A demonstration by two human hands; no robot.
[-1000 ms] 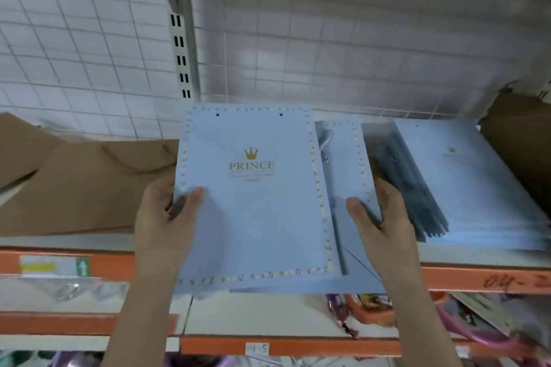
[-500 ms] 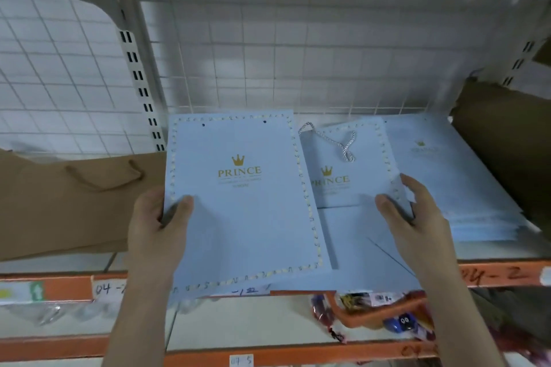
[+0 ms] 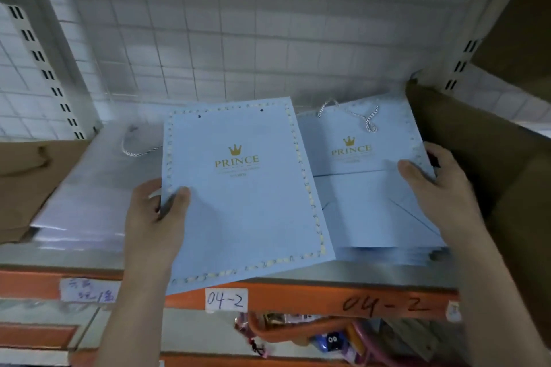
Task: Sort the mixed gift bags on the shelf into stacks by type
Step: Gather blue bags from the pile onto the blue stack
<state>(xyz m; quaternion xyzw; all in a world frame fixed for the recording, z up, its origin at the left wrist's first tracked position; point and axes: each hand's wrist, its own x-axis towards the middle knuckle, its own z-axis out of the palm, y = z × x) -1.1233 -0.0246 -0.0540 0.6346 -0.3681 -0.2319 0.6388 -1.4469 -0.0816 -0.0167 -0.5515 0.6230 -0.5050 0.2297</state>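
My left hand (image 3: 152, 217) has its grip clamped on the left edge of a flat pale-blue paper gift bag (image 3: 247, 205) with a pearl-dotted border and a gold crown over the word PRINCE. My thumb (image 3: 178, 197) lies on the printed face and the other fingers are hidden beneath. This bag is tilted, its lower corner jutting out past the orange front rail of the shelf (image 3: 298, 298), and its right edge overlaps the neighbouring stack.

My right hand (image 3: 435, 188) is on the right edge of that stack of matching pale-blue PRINCE gift bags (image 3: 366, 202), thumb on the top sheet and fingers curled round the side, so the grip is closed on the stack. The top bag there shows its folded base creases and a twisted white-and-grey cord handle (image 3: 366, 119) lying near its top. The stack sits on the shelf, hard against a brown cardboard box (image 3: 483, 158) on the right.

To the left of the bag I hold lies a pile of white glossy bags (image 3: 89, 188) with a white cord loop (image 3: 134, 146) showing, and beyond it, a brown kraft paper bag (image 3: 24, 176). A white wire grid panel (image 3: 238, 39) backs the shelf. A white label reading 04-2 (image 3: 226, 299) is stuck on the rail, and the same number is handwritten on the orange further right. Coloured items on the shelf below are too blurred to make out.
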